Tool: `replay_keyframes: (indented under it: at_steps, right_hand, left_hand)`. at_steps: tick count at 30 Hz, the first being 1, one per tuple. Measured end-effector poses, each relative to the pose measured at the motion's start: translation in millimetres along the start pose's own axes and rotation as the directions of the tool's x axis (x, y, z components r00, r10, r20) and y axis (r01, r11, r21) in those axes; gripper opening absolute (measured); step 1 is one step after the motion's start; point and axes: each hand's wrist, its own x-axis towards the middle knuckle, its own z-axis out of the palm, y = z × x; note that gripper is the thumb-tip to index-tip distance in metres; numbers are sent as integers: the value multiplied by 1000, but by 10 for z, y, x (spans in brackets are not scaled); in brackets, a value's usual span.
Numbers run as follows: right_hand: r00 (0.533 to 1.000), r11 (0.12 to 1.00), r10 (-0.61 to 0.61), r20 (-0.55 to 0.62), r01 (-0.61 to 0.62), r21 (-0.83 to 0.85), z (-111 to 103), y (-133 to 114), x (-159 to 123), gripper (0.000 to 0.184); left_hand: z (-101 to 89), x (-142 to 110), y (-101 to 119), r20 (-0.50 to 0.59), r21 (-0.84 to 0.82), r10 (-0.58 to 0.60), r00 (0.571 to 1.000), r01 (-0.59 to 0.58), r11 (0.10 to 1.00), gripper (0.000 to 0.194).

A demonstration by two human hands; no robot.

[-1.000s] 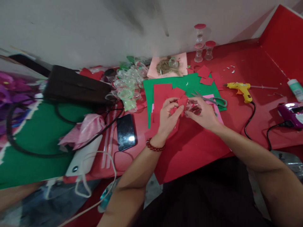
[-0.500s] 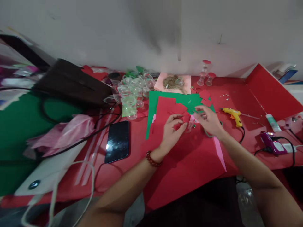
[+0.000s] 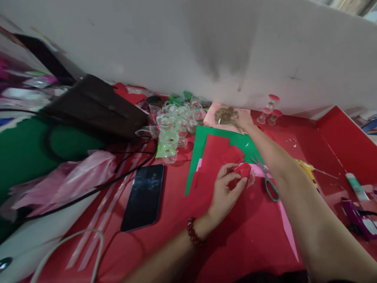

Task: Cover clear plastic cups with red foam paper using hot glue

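Note:
My left hand (image 3: pixel 228 184) pinches a folded piece of red paper (image 3: pixel 245 169) against a small clear plastic cup (image 3: pixel 251 179), above the red sheet. My right hand (image 3: pixel 243 120) reaches to the back, where its fingertips meet a clear plastic cup (image 3: pixel 235 115) at the right end of a brown grainy pile (image 3: pixel 224 114). That pile lies on pink paper (image 3: pixel 209 116). Blur hides whether those fingers grip the cup. Open scissors (image 3: pixel 271 188) lie under my right forearm. Cut red paper pieces (image 3: pixel 232 154) rest near my left hand, over a green sheet (image 3: pixel 191 177).
Several clear plastic cups (image 3: pixel 173 125) crowd the back left. A phone (image 3: pixel 143 198) lies left of my arm. Small hourglass shapes with red tops (image 3: pixel 273 117) stand near the wall. A yellow glue gun (image 3: pixel 308 171), a glue tube (image 3: pixel 357 186) and a purple power adapter (image 3: pixel 357 220) are at right.
My right hand has moved from beside the red paper to the brown pile at the back. My left hand still holds the red paper and cup. The view has shifted.

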Motion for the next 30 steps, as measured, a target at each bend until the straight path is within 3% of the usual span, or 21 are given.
replay_keyframes:
  at_steps: [3,6,10,15,25,30]
  right_hand:
    - [997,998,55,-56,-55,-2,18,-37,162,33]
    - [996,995,-78,-51,74,-66,-5,-148,322,36]
    - [974,947,-199,104,219,-236,-48,-340,498,44]
    - [972,949,-88,217,148,-280,-172,-413,663,37]
    - [970,953,-187,155,218,-209,-114,-273,572,39]
    - [941,936,-261,217,302,-183,-148,-177,500,46]
  left_hand:
    - [0,-8,22,7,-8,-18,1000,18,1000,18]
    - [-22,-3,49,31,0,-30,999,30,1000,17]
    - [-56,12,68,52,4,-61,997,61,998,17]
    - [-37,4,58,33,-44,-87,996,88,995,15]
    - [-32,37,98,40,-54,-95,995,97,994,18]
    - [-21,29,94,50,-68,-107,993,110,992,17]
